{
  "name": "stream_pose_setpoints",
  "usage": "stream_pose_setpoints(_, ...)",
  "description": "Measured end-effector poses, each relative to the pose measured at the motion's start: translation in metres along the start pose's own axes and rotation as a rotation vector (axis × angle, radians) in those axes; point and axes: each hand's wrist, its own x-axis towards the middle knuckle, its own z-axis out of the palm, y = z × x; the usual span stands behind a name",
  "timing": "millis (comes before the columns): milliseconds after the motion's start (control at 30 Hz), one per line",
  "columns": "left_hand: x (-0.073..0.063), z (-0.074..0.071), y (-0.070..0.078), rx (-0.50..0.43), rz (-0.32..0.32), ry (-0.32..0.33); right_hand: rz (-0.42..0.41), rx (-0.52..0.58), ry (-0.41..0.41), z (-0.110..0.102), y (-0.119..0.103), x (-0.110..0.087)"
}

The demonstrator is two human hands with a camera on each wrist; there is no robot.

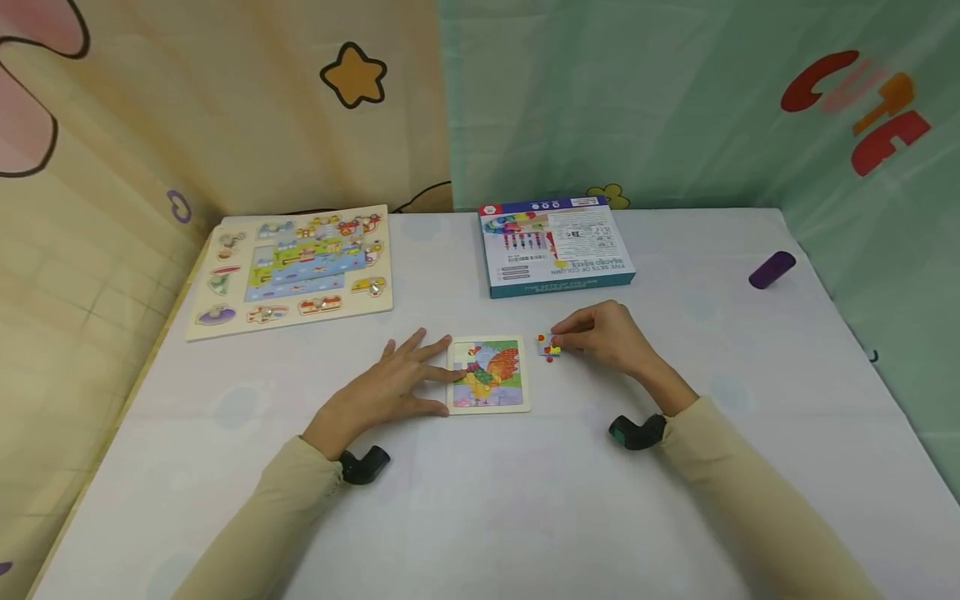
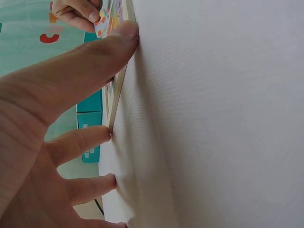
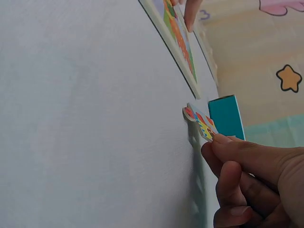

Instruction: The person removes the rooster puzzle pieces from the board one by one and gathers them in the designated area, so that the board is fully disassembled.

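Note:
A small square jigsaw puzzle (image 1: pixel 487 409) with a pale frame and a colourful bird picture lies at the middle of the table. My left hand (image 1: pixel 399 375) rests at its left side, fingers spread and fairly straight, with the thumb at the near left corner and a fingertip over the picture. To the right of the frame, my right hand (image 1: pixel 606 335) pinches a jigsaw piece (image 1: pixel 548 346) between thumb and finger. In the right wrist view the jigsaw piece (image 3: pixel 200 121) is tilted, blue with red and yellow patches. A pale gap shows at the picture's upper left.
A large wooden peg puzzle board (image 1: pixel 300 329) with loose picture sheets or boards on it lies at the back left. Behind the small puzzle stands a flat teal-edged box (image 1: pixel 562 287). A purple cylinder (image 1: pixel 772 270) lies at the back right. Curtains border the table.

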Motion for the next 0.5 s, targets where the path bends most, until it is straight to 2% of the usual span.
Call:
stream_pose_setpoints(167, 0.0, -0.0009, -0.0004, -0.005, 0.001, 0.0, 0.017, -0.013, 0.013, -0.0032, 0.0059, -0.0032)
stream_pose_setpoints(500, 0.0008, 0.0004, -0.0012, -0.01, 0.006, 0.002, -0.021, -0.073, 0.039, -0.0038, 0.005, -0.0008)
